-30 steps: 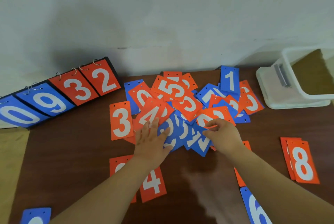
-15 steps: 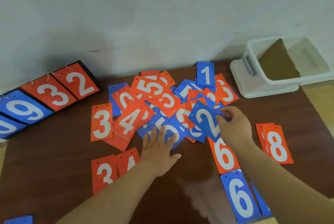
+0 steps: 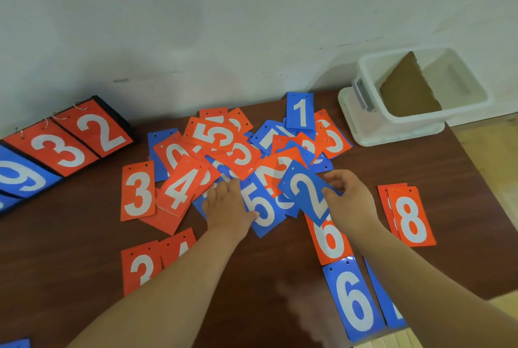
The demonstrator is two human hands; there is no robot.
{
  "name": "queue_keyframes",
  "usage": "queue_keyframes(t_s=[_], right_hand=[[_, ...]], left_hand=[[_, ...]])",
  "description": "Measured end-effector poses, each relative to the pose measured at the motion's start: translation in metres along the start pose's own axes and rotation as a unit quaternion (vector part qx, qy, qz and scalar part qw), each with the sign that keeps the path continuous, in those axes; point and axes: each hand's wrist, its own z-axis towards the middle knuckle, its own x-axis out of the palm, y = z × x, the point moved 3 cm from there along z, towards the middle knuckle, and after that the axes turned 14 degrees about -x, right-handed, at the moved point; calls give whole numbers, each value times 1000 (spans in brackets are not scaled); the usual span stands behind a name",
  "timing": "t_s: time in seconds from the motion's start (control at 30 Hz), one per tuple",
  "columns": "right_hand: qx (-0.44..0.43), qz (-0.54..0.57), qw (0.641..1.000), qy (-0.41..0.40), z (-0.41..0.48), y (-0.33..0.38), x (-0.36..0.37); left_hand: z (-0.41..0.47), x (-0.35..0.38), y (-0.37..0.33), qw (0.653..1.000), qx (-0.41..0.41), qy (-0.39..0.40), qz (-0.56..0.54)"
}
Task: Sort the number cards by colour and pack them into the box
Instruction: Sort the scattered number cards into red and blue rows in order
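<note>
Left of the pile (image 3: 241, 151) of mixed red and blue number cards lies one scoreboard (image 3: 70, 137) showing 9, 3, 2. On the pile's near edge the left hand (image 3: 227, 207) lies loosely on blue cards, thumb against one blue 5 card (image 3: 263, 213), gripping nothing. At the pile's near right, the right hand (image 3: 350, 199) pinches one blue 2 card (image 3: 302, 190), whose long axis runs diagonally with its holed end pointing far-left into the pile. Right of the pile lie two stacked red 8 cards (image 3: 412, 218), and far right of it stands one white box (image 3: 392, 131).
</note>
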Motion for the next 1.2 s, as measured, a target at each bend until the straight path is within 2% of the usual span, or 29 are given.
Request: queue_keyframes(t_s=[0.13, 0.23, 0.3, 0.5, 0.63, 0.83, 0.93, 1.07, 1.2], right_hand=[[8, -10, 999, 36, 1, -4, -3], [15, -20, 998, 53, 1, -8, -6], [17, -19, 998, 58, 1, -9, -7], [16, 3, 998, 63, -6, -6, -12], [1, 14, 997, 75, -18, -2, -21], [-15, 34, 991, 126, -41, -11, -34], [-30, 52, 983, 173, -54, -14, -30], [-80, 32, 965, 246, -72, -1, -1], [-139, 20, 947, 289, -94, 30, 35]], left_hand=[[0, -5, -1, 998, -18, -8, -56], [-6, -4, 0, 988, 12, 6, -157], [-15, -9, 3, 977, -7, 5, -215], [-48, -40, 31, 913, -89, -36, -396], [-75, -60, 46, 869, -138, -22, -474], [-126, -59, 56, 871, -176, -46, -456], [-152, -52, 65, 853, -203, -61, -477], [-190, -49, 94, 847, -226, -97, -472], [-217, -46, 141, 815, -252, -100, -512]])
